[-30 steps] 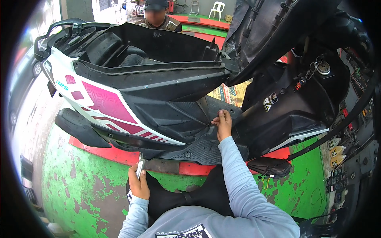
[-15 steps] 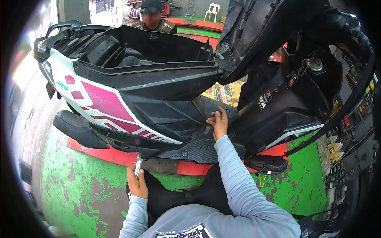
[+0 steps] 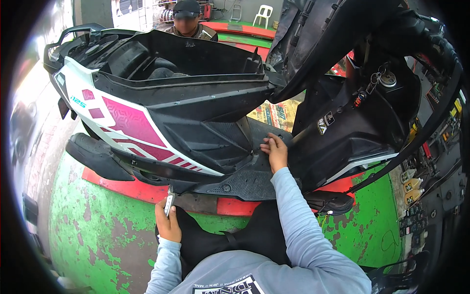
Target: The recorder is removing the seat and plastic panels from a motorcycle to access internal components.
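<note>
Plainly, the left hand (image 3: 168, 224) had fingers wrapped around a slim silvery bar (image 3: 169, 205) at seven o'clock. Off centre toward three, the right hand (image 3: 277, 153) curled its fingers near the textured footboard (image 3: 247, 183); I couldn't tell whether they pinched anything. The angular plastic scooter (image 3: 196, 105) spanned ten to two o'clock.

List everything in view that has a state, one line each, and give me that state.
Left hand: closed on a tool
Tool: gripped, pale handle showing
Right hand: fingers bent; too small to tell whether it holds anything
Scooter: standing upright
Seat: raised
Under-seat compartment: uncovered
Keys: hanging together on a ring
White chair: upright
Green floor: paint worn in patches
</note>
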The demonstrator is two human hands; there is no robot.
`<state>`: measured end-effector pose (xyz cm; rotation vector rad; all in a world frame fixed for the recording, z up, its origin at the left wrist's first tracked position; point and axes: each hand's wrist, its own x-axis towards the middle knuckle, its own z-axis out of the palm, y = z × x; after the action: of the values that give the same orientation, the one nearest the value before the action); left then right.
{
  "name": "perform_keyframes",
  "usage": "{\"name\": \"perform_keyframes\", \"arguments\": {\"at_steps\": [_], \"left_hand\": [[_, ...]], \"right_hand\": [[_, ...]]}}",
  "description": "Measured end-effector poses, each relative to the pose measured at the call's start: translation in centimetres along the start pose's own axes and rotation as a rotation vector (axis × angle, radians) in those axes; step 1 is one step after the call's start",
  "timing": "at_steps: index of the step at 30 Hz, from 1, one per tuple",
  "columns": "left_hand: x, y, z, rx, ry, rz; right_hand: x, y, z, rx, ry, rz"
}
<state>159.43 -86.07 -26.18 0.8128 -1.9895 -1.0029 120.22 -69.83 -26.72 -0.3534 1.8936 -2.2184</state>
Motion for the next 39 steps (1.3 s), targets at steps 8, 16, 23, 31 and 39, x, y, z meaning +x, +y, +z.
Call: {"name": "perform_keyframes", "arguments": {"at_steps": [8, 16, 23, 31, 39], "left_hand": [[0.2, 0.3, 0.0, -0.019, -0.012, -0.013], [0.1, -0.1, 0.0, -0.016, -0.019, -0.004], [0.1, -0.2, -0.2, 0.007, -0.008, 0.01], [0.1, 0.4, -0.1, -0.011, -0.011, 0.049], [0.3, 0.2, 0.2, -0.042, -0.008, 0.031]], "right_hand": [[-2.1, 1.8, -3.8, -0.148, 0.115, -0.103], [-6.0, 2.8, -6.2, -1.046, 0.027, -0.428], [-6.8, 2.0, -4.9, -1.168, 0.218, -0.513], [-1.5, 2.8, 1.5, -1.174, -0.051, -0.334], [-0.4, 4.3, 2.3, -1.18, 0.013, -0.246]]}}
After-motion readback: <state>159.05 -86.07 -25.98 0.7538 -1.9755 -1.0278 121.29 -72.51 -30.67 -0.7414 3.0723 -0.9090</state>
